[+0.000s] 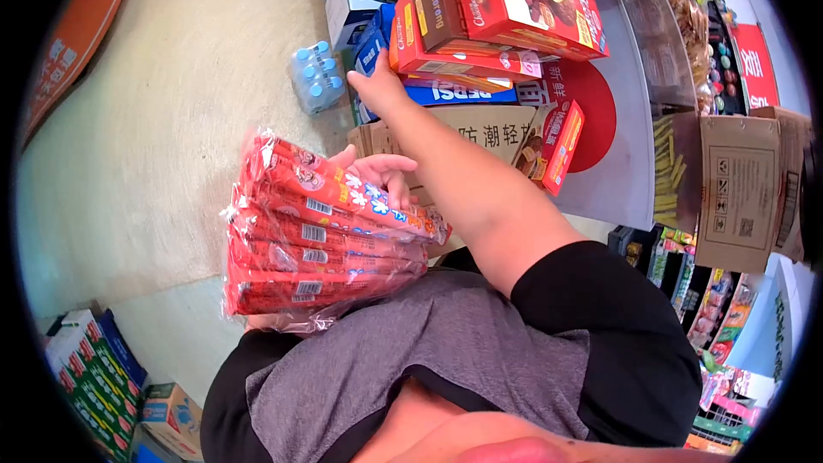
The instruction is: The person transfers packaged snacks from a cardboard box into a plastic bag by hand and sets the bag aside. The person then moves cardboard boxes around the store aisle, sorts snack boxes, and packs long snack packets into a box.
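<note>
A bundle of long red packets (317,231) in clear plastic wrap lies across my left arm, against my chest, with white barcodes and a cartoon print showing. My left hand (381,173) curls over the bundle's far edge, its fingers partly visible; the left forearm is mostly hidden underneath. My right hand (377,90) reaches forward to a stack of boxes. Its thumb is spread away from the fingers, which touch a blue box (370,45) beside the red Chocorong boxes (463,56). Part of the fingers is hidden by the stack's edge.
A shrink-wrapped pack of bottles with blue caps (317,77) stands on the floor beside the stack. Below the red boxes is a brown carton (463,150). More cartons (746,189) and filled shelves line the right side. Green boxes (94,377) sit at lower left.
</note>
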